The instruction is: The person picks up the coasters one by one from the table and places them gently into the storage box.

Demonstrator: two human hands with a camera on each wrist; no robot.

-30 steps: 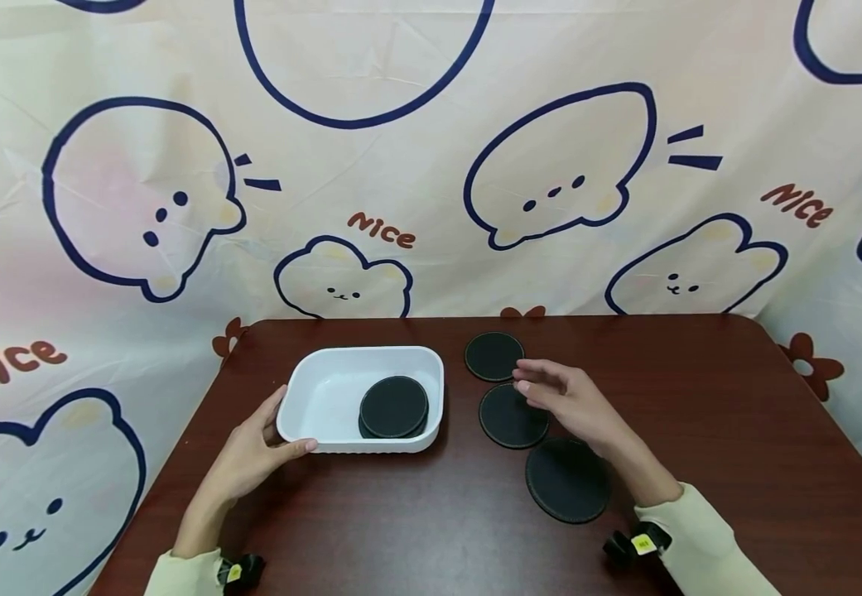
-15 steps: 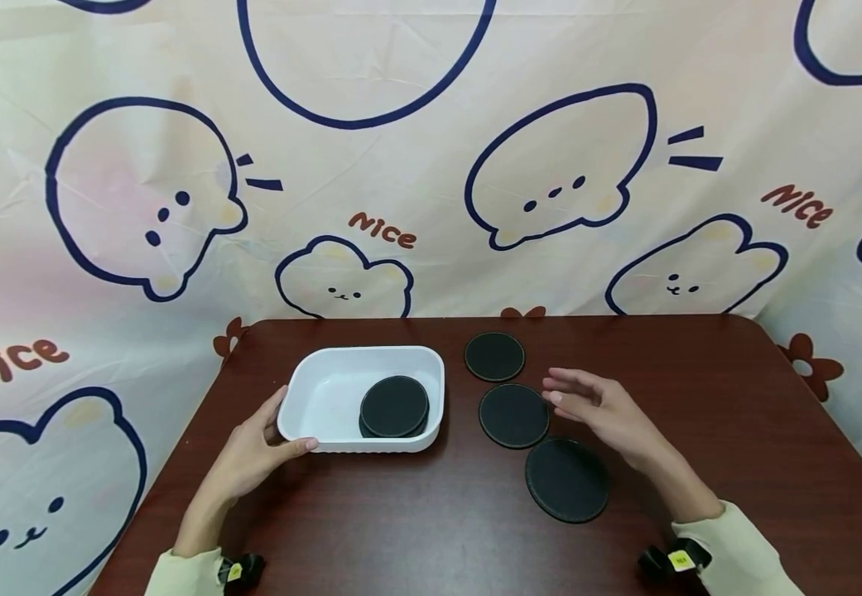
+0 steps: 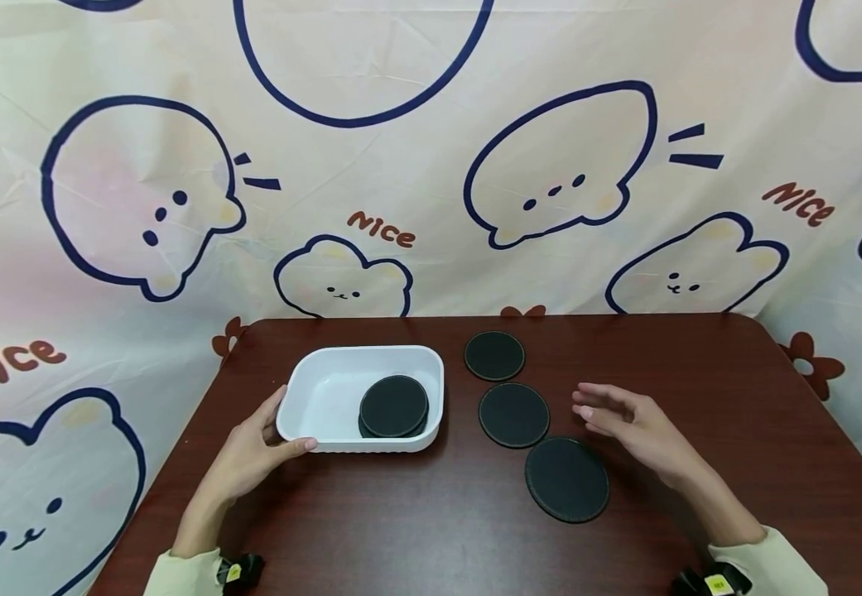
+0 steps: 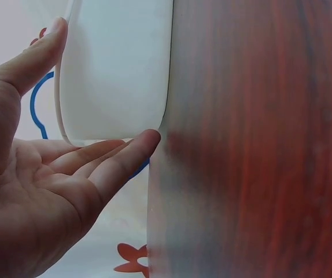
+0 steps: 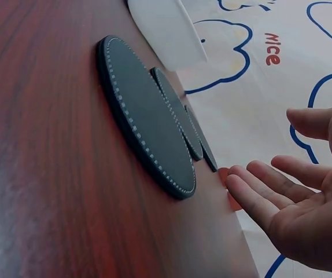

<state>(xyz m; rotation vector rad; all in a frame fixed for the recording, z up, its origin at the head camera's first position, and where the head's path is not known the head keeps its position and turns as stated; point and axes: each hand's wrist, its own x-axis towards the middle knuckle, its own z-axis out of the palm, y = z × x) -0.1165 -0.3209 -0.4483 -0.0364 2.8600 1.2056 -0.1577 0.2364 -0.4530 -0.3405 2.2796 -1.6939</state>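
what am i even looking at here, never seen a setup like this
No machine here, just a person's left hand and right hand, both bare. The wide picture is taken from the head, looking forward and down; the two close ones from the left and right wrists. On the table sits a white tray with stacked black discs inside. Three more discs lie on the table to its right. The left hand holds the tray's left end; the right hand holds nothing.

On the cloth (image 3: 441, 277) before me I read "Nice" three times in brownish-red: near left, far centre and far right. The yellow labels (image 3: 718, 585) on my left wrist device (image 3: 252, 571) and right wrist device (image 3: 687, 584) are too small to read.
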